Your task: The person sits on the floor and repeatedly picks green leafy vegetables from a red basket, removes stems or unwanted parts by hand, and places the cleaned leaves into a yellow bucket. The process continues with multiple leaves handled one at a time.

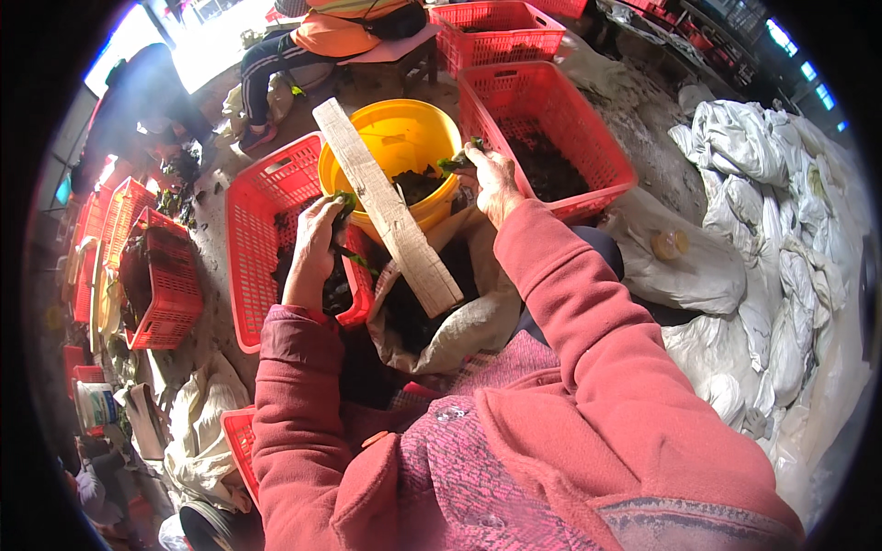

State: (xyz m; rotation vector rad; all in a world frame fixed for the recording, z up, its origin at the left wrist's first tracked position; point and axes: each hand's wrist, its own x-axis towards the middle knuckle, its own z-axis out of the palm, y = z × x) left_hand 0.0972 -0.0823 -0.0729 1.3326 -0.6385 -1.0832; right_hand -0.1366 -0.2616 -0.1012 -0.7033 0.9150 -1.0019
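My left hand (310,237) grips a dark green, leafy strand (344,203) above the left red plastic crate (242,227), which holds dark leafy matter. Between the fingers of my right hand (495,179) is a small green leafy piece (451,164), by the right rim of a yellow bucket (413,113). Some dark scraps (417,184) lie inside that bucket. Across its mouth rests a wooden board (386,206), slanting down toward me. Below the board, an open woven sack (482,327) contains dark matter.
Another red crate (586,131) with dark matter stands right of the bucket. White sacks (744,158) are heaped along the right, with a small jar (668,244) on one. More crates (165,317) stand at left. A person in orange (331,34) sits ahead; another person (145,89) bends at left.
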